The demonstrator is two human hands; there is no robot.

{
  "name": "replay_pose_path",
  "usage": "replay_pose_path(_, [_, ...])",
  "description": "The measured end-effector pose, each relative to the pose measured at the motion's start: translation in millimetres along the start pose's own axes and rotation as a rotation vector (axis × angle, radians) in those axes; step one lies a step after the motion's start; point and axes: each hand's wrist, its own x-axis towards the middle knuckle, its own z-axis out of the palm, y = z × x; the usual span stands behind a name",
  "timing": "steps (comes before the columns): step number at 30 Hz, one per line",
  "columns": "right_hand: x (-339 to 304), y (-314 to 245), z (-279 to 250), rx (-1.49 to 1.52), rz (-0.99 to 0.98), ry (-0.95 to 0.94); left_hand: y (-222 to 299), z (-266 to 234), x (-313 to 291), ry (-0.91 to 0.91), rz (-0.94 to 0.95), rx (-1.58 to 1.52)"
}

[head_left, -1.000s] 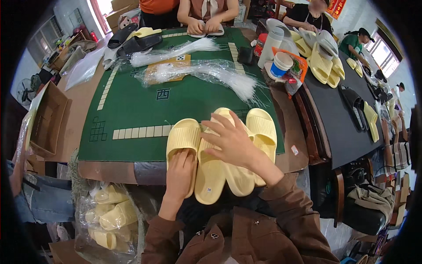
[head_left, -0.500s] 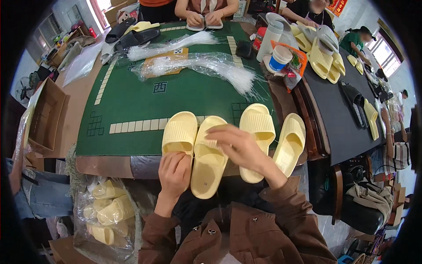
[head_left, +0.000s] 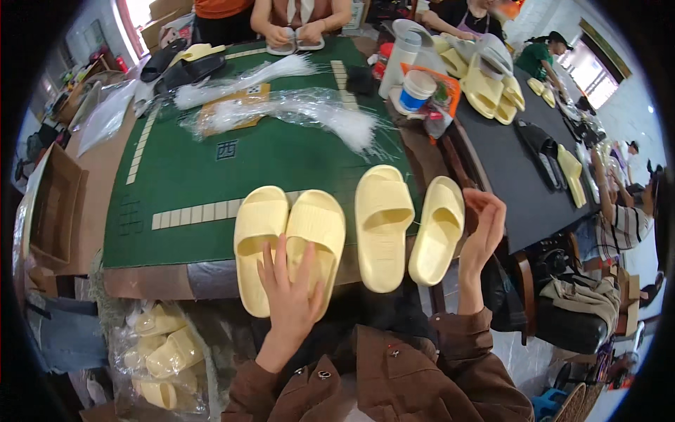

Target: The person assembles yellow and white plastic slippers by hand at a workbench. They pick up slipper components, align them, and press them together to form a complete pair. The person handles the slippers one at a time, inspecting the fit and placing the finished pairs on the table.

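Two pairs of pale yellow slippers lie at the near edge of a green-covered table. In the left pair, the first slipper and the second slipper sit side by side, touching. Over their footbeds my left hand is spread, fingers apart, gripping nothing. A gap to the right separates the third slipper from the pair; the fourth slipper beside it tilts slightly. My right hand is just right of the fourth slipper, its fingers loosely bent and holding nothing; whether they touch the slipper I cannot tell.
Plastic-wrapped bundles of white strands lie mid-table. A white tub and a bottle stand at the back right. More yellow slippers rest on a dark table. Bagged slippers hang low left. Another person's hands work opposite.
My right hand has moved from above the second slipper to the far right. My left hand has shifted from the first slipper's side onto the left pair, which now sits more evenly together.
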Motion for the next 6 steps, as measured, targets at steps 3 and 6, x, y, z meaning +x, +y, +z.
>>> replay_pose_path(3, [2, 48, -36, -0.377, 0.114, -0.1, 13, 17, 0, -0.125, -0.041, 0.039])
replay_pose_path(6, [-20, 87, -40, -0.531, -0.003, -0.34, 18, 22, 14, -0.116, -0.021, 0.161])
